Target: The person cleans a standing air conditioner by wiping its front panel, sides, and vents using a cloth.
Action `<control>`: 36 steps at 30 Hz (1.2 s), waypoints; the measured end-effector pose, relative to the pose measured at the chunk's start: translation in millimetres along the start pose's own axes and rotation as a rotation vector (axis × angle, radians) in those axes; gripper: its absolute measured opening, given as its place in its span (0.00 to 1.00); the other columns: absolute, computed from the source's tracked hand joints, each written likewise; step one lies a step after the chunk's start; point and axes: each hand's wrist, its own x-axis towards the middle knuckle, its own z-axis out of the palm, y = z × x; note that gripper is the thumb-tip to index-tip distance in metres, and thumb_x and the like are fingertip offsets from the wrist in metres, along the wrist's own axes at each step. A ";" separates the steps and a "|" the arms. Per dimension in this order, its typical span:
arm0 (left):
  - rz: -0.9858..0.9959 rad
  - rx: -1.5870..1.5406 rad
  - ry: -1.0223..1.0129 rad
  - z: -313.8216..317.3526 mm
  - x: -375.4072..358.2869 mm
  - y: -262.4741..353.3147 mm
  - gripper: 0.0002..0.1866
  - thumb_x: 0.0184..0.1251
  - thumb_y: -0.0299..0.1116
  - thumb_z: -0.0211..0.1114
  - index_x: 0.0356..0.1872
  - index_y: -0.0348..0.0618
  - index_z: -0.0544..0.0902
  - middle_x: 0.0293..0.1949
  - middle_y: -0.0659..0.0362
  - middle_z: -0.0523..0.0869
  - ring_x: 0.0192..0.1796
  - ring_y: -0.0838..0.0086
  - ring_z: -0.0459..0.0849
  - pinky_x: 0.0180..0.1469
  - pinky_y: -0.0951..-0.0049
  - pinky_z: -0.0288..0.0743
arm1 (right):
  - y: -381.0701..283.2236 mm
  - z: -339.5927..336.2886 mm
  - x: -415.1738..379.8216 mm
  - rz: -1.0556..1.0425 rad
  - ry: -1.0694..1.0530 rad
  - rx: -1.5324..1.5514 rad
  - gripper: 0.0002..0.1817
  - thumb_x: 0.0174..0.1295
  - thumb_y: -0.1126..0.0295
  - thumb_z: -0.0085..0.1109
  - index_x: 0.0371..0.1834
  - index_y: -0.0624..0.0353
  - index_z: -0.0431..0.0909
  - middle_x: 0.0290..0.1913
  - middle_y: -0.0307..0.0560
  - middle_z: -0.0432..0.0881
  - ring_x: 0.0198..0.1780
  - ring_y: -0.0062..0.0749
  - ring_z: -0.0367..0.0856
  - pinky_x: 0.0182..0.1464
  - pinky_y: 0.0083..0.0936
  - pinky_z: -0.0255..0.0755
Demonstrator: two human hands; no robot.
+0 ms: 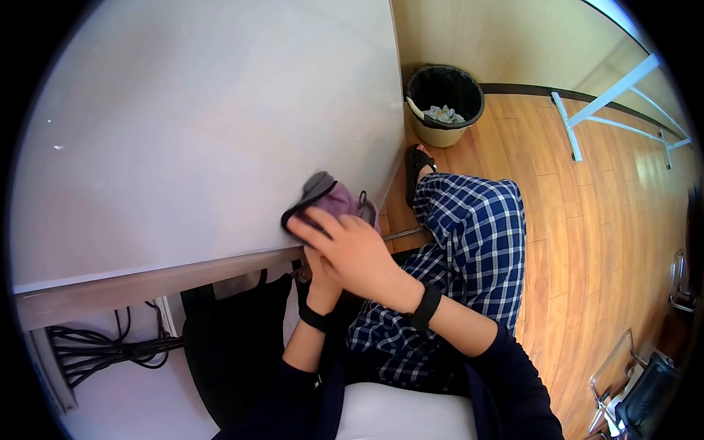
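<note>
A purple and grey fabric item [339, 199] with black edging and a small dark loop is at the front right corner of the white table. Its exact kind is not clear, as my hands cover part of it. My right hand [359, 253] lies across it, the fingers bent over the black edge and gripping it. My left hand [321, 282] is below and behind the right one, close against the item's lower side. The left fingers are hidden.
The white table [205, 139] fills the upper left. A bin [446, 136] with a black liner stands on the wooden floor beyond my knee. Black cables [110, 352] hang under the table. White metal legs [572, 128] and a chair [649, 389] are at the right.
</note>
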 end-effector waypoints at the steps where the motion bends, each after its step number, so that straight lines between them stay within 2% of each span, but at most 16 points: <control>1: -0.004 -0.020 -0.026 6.9 0.5 -5.5 0.21 0.65 0.36 0.51 0.57 0.37 0.70 0.53 0.50 0.79 0.58 0.60 0.75 0.62 0.62 0.63 | 7.3 4.4 -0.7 0.050 -0.005 0.038 0.30 0.53 0.74 0.52 0.64 0.46 0.66 0.56 0.45 0.72 0.39 0.39 0.74 0.46 0.32 0.69; 5: -0.033 -0.130 -0.155 40.8 -5.3 -34.4 0.21 0.68 0.35 0.48 0.59 0.38 0.67 0.54 0.51 0.78 0.58 0.63 0.75 0.63 0.64 0.63 | 42.6 29.0 -10.1 0.221 -0.141 0.088 0.39 0.47 0.71 0.58 0.68 0.51 0.59 0.58 0.49 0.71 0.34 0.45 0.77 0.36 0.35 0.73; 6: -0.057 -0.186 -0.194 49.6 -8.6 -41.4 0.21 0.69 0.35 0.47 0.60 0.38 0.67 0.54 0.51 0.78 0.58 0.63 0.75 0.63 0.64 0.63 | 50.2 43.9 -14.0 0.213 -0.121 0.046 0.42 0.47 0.70 0.59 0.69 0.54 0.55 0.52 0.52 0.74 0.34 0.46 0.79 0.33 0.36 0.74; 9: -0.243 -0.523 -0.268 64.3 -20.8 -48.0 0.21 0.71 0.35 0.45 0.62 0.38 0.65 0.55 0.52 0.77 0.58 0.65 0.75 0.63 0.66 0.63 | 53.8 53.1 -14.3 0.368 -0.293 -0.040 0.40 0.48 0.70 0.57 0.69 0.57 0.55 0.44 0.53 0.77 0.34 0.47 0.79 0.34 0.37 0.74; 10: -0.326 -0.707 -0.212 55.7 -17.2 -33.7 0.21 0.70 0.34 0.47 0.61 0.38 0.66 0.54 0.51 0.78 0.57 0.64 0.76 0.63 0.65 0.63 | 50.2 49.6 -10.8 0.436 -0.333 0.037 0.38 0.52 0.69 0.54 0.69 0.61 0.53 0.41 0.57 0.79 0.39 0.51 0.79 0.41 0.39 0.75; 12: -0.290 -0.624 -0.161 30.7 -6.1 -11.2 0.20 0.66 0.31 0.52 0.58 0.37 0.69 0.52 0.50 0.79 0.56 0.61 0.76 0.61 0.64 0.65 | 46.9 49.3 -12.0 0.420 -0.228 0.111 0.37 0.54 0.69 0.54 0.69 0.60 0.54 0.41 0.58 0.79 0.40 0.52 0.79 0.40 0.39 0.74; 14: -0.068 -0.096 -0.177 9.8 1.9 3.6 0.19 0.61 0.29 0.57 0.54 0.36 0.73 0.50 0.48 0.80 0.55 0.59 0.76 0.59 0.63 0.67 | 40.2 42.2 -10.5 0.386 -0.149 0.186 0.36 0.54 0.70 0.54 0.69 0.60 0.55 0.40 0.58 0.79 0.40 0.53 0.78 0.40 0.40 0.73; 15: -0.020 0.015 -0.158 3.2 2.5 8.2 0.19 0.61 0.29 0.57 0.54 0.36 0.73 0.50 0.48 0.80 0.55 0.58 0.76 0.58 0.63 0.67 | 27.4 28.1 -1.9 0.360 -0.119 0.226 0.36 0.54 0.71 0.54 0.69 0.60 0.56 0.40 0.59 0.79 0.40 0.53 0.78 0.40 0.40 0.72; 17: 0.019 0.083 -0.118 -6.4 5.3 12.2 0.19 0.60 0.29 0.57 0.53 0.36 0.74 0.49 0.48 0.80 0.54 0.58 0.77 0.57 0.62 0.67 | 3.1 13.5 12.5 0.260 0.016 0.277 0.36 0.53 0.73 0.56 0.68 0.58 0.58 0.37 0.58 0.78 0.37 0.51 0.77 0.39 0.40 0.71; 19: 0.023 0.067 -0.083 -10.5 9.4 13.6 0.19 0.59 0.29 0.58 0.52 0.36 0.74 0.48 0.48 0.80 0.53 0.57 0.77 0.57 0.62 0.68 | -22.4 -8.3 29.8 0.143 0.023 0.229 0.38 0.48 0.74 0.57 0.68 0.61 0.57 0.34 0.51 0.76 0.33 0.44 0.76 0.37 0.35 0.71; 22: 0.018 0.049 -0.071 -8.6 10.0 12.8 0.18 0.58 0.29 0.58 0.51 0.36 0.75 0.47 0.47 0.80 0.52 0.57 0.77 0.56 0.61 0.68 | -37.8 -7.1 38.4 0.103 0.123 0.173 0.37 0.49 0.75 0.58 0.67 0.56 0.61 0.30 0.52 0.76 0.32 0.46 0.74 0.36 0.36 0.68; 25: -0.005 0.034 -0.083 -3.7 6.1 10.0 0.18 0.56 0.29 0.59 0.50 0.36 0.76 0.46 0.47 0.81 0.51 0.56 0.77 0.54 0.61 0.69 | -13.6 4.6 30.9 0.131 0.071 0.135 0.38 0.46 0.75 0.56 0.67 0.58 0.59 0.34 0.50 0.76 0.33 0.43 0.74 0.39 0.35 0.70; 30: -0.063 0.019 -0.150 8.0 -8.2 1.6 0.18 0.54 0.28 0.60 0.47 0.36 0.77 0.45 0.47 0.81 0.50 0.55 0.78 0.52 0.60 0.70 | 17.8 26.7 17.9 0.387 -0.079 0.268 0.38 0.53 0.72 0.56 0.70 0.59 0.53 0.37 0.61 0.79 0.39 0.56 0.77 0.42 0.43 0.71; 33: -0.053 0.089 -0.299 13.1 -20.7 -6.9 0.17 0.53 0.28 0.60 0.46 0.36 0.78 0.44 0.46 0.81 0.49 0.54 0.78 0.51 0.59 0.70 | 36.3 46.6 6.9 0.548 -0.237 0.221 0.41 0.54 0.66 0.57 0.72 0.56 0.49 0.40 0.68 0.78 0.41 0.60 0.78 0.44 0.42 0.73; 35: 0.013 0.259 -0.493 10.5 -31.7 -6.9 0.14 0.50 0.25 0.60 0.41 0.36 0.80 0.39 0.46 0.83 0.46 0.53 0.80 0.47 0.58 0.72 | 53.6 57.7 -4.8 0.575 -0.416 0.237 0.43 0.54 0.64 0.58 0.71 0.63 0.46 0.41 0.71 0.78 0.39 0.62 0.78 0.43 0.43 0.73; 36: 0.010 0.269 -0.534 7.8 -38.0 -1.2 0.11 0.49 0.22 0.58 0.36 0.35 0.80 0.33 0.46 0.83 0.39 0.52 0.82 0.41 0.56 0.74 | 61.7 67.7 -13.2 0.581 -0.489 0.231 0.44 0.54 0.63 0.58 0.71 0.65 0.46 0.41 0.72 0.78 0.40 0.62 0.78 0.44 0.43 0.73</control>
